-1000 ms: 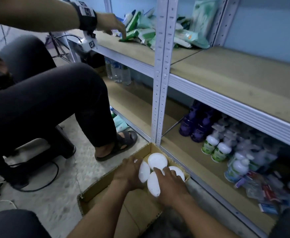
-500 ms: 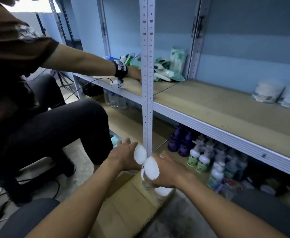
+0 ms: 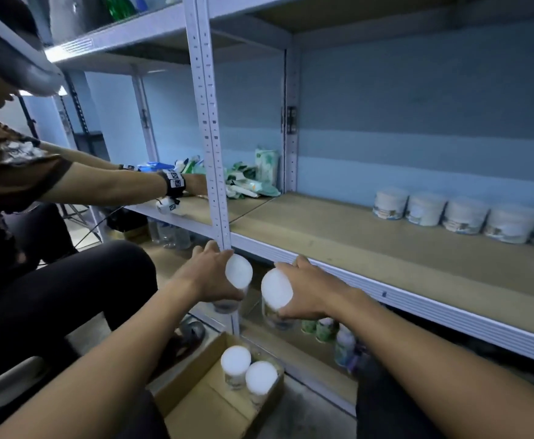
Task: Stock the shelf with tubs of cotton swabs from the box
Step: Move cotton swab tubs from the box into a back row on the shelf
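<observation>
My left hand (image 3: pixel 210 275) grips a white-lidded tub of cotton swabs (image 3: pixel 238 271) in the air, just below the front edge of the middle shelf (image 3: pixel 338 242). My right hand (image 3: pixel 311 293) grips a second tub (image 3: pixel 276 291) beside it, lid facing me. Below them the cardboard box (image 3: pixel 210 407) stands on the floor with two more tubs (image 3: pixel 248 370) in its far corner. Several tubs (image 3: pixel 446 213) stand in a row at the back right of the middle shelf.
A white shelf post (image 3: pixel 210 137) rises right behind my left hand. Another person (image 3: pixel 37 191) sits at the left, an arm stretched to packets (image 3: pixel 249 182) on the shelf. Pump bottles (image 3: pixel 335 334) fill the lower shelf.
Both hands took a tub each out of the box and lifted them up to the level of the middle shelf's edge. The view tilted up toward the shelves.
</observation>
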Demonstrator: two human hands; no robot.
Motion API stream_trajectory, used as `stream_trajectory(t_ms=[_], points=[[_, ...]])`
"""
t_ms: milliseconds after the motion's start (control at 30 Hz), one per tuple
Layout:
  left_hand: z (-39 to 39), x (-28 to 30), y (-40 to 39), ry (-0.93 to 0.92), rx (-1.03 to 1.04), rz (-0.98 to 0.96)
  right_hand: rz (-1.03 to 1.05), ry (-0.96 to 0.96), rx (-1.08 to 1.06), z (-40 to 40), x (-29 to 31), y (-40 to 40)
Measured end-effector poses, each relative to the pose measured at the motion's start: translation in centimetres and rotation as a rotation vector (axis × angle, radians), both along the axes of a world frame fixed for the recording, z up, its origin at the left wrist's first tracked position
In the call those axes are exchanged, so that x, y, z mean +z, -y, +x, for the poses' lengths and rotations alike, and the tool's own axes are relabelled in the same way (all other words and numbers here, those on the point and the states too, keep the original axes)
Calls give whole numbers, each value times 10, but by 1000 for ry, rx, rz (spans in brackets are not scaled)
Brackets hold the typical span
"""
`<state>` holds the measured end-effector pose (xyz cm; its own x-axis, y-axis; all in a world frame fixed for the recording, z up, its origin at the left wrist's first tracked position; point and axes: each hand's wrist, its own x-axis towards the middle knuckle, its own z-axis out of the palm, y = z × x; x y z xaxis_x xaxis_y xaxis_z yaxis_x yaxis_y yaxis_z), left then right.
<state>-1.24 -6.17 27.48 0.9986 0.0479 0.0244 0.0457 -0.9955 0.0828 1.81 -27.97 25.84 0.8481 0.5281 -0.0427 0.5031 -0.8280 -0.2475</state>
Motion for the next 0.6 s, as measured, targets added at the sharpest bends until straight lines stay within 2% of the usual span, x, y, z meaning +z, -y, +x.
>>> stream_trajectory(t_ms=[267, 600], points=[[22, 38, 72, 56, -164, -17, -10, 90, -170, -10, 50, 72], [53, 55, 186, 74, -356, -7, -54, 116, -385, -19, 71, 177]])
